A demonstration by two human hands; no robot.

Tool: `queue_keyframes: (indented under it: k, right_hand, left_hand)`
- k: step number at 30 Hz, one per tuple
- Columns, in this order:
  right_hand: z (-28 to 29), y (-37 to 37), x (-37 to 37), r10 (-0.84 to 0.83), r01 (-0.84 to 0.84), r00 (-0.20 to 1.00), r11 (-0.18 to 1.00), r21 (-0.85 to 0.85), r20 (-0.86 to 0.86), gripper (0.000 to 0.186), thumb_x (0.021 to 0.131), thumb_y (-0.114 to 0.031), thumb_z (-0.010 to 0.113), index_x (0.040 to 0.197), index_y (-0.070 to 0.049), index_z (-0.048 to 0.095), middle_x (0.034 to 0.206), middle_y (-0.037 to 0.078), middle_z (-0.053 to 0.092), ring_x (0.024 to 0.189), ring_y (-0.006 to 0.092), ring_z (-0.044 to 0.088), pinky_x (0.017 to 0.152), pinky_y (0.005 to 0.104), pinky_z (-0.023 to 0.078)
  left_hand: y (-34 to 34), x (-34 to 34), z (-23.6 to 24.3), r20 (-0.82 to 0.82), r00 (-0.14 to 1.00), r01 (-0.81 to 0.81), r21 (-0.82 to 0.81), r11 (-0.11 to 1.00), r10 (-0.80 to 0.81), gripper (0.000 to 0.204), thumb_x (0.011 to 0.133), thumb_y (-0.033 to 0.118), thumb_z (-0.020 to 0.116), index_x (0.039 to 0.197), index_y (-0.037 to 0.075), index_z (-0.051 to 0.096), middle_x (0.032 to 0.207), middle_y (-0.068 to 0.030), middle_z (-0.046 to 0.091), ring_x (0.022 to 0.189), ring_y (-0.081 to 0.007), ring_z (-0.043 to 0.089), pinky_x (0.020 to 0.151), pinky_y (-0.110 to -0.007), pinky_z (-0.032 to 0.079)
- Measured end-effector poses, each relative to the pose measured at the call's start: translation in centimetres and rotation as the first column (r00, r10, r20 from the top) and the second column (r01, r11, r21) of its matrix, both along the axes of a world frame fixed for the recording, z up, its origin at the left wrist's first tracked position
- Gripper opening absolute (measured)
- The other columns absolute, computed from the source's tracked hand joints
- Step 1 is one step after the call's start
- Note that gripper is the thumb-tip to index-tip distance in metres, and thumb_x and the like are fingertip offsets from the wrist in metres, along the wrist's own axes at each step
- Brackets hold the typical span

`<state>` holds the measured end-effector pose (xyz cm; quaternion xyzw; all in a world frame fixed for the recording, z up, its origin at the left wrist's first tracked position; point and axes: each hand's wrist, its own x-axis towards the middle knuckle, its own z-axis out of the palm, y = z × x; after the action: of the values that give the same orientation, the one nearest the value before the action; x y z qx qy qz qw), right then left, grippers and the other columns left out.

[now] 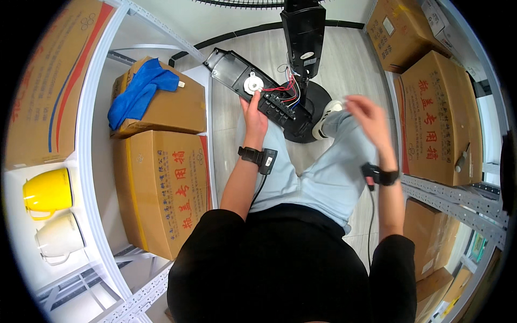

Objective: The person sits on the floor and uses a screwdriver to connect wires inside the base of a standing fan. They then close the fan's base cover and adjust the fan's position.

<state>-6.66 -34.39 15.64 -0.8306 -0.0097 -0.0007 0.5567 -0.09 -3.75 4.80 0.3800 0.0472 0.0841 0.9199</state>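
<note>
Head view: my left hand [256, 119] holds the black panel [229, 69].
It slants down-right toward the fan stand [304, 40]; my right hand [370, 119], loosely spread, hovers farther off.

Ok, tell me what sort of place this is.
Probably a storeroom: metal shelving stands on both sides, stacked with cardboard boxes, and a yellow mug and a white mug sit on the left.

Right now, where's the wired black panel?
The panel is upper middle in the head view, in the left hand, mostly left of the black column.
</note>
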Motion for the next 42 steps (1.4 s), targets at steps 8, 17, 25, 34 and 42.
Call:
queue_keyframes:
  k: [8, 17, 25, 34, 42]
  right_hand:
    - [-10.5, 13.4, 10.2, -0.003, 0.03, 0.954, 0.996, 0.084, -0.299, 0.081, 0.084, -0.056, 0.071, 0.129, 0.01, 0.057, 0.107, 0.02, 0.072, 0.1, 0.027, 0.07, 0.087, 0.0369, 0.054]
    - [-10.5, 16.7, 11.0, 0.081, 0.104, 0.963, 0.767, 0.634, -0.256, 0.024, 0.101, -0.022, 0.06, 0.117, -0.004, 0.063, 0.099, 0.001, 0.071, 0.085, 0.0065, 0.064, 0.075, 0.0229, 0.05]
    - [-7.6, 17.1, 9.8, 0.137, -0.112, 0.99, 0.891, 0.439, -0.027, 0.031, 0.105, -0.029, 0.055, 0.104, 0.0, 0.065, 0.093, 0.001, 0.065, 0.085, 0.0065, 0.059, 0.079, 0.0231, 0.048]
    - [-8.0, 15.4, 10.0, 0.174, -0.138, 0.97, 0.969, -0.207, 0.167, 0.017, 0.098, -0.016, 0.056, 0.096, 0.0, 0.058, 0.087, 0.018, 0.056, 0.082, 0.037, 0.058, 0.075, 0.0425, 0.047]
    - [-6.8, 15.5, 9.7, 0.177, -0.088, 0.958, 0.931, -0.355, 0.227, 0.015, 0.096, -0.014, 0.057, 0.095, 0.0, 0.06, 0.091, 0.02, 0.061, 0.092, 0.0409, 0.061, 0.078, 0.0488, 0.049]
  left_hand:
    - [0.9, -1.0, 0.0, -0.013, 1.0, 0.007, 0.096, 0.995, -0.005, 0.055, 0.099, 0.002, 0.055, 0.149, 0.009, 0.034, 0.145, -0.0079, 0.048, 0.131, -0.0214, 0.048, 0.112, -0.038, 0.037]
    - [1.6, 0.4, 0.1, -0.039, 0.999, -0.019, 0.241, 0.97, 0.029, 0.047, 0.101, 0.008, 0.056, 0.144, 0.005, 0.038, 0.141, -0.0072, 0.049, 0.126, -0.017, 0.049, 0.109, -0.033, 0.038]
    - [2.1, 5.2, 0.5, -0.153, 0.959, 0.24, -0.005, 0.971, -0.238, 0.032, 0.105, 0.026, 0.051, 0.131, 0.008, 0.048, 0.124, -0.0072, 0.062, 0.107, -0.0189, 0.063, 0.096, -0.036, 0.049]
    - [1.6, 6.6, -0.7, -0.166, 0.925, 0.315, -0.169, 0.934, -0.342, 0.029, 0.097, 0.02, 0.047, 0.12, 0.003, 0.056, 0.114, -0.0111, 0.067, 0.106, -0.0232, 0.066, 0.096, -0.04, 0.052]
    - [0.5, 6.2, -0.7, -0.102, 0.966, 0.232, -0.078, 0.97, -0.239, 0.024, 0.098, 0.007, 0.05, 0.122, 0.003, 0.053, 0.114, -0.0105, 0.064, 0.103, -0.0209, 0.065, 0.092, -0.037, 0.054]
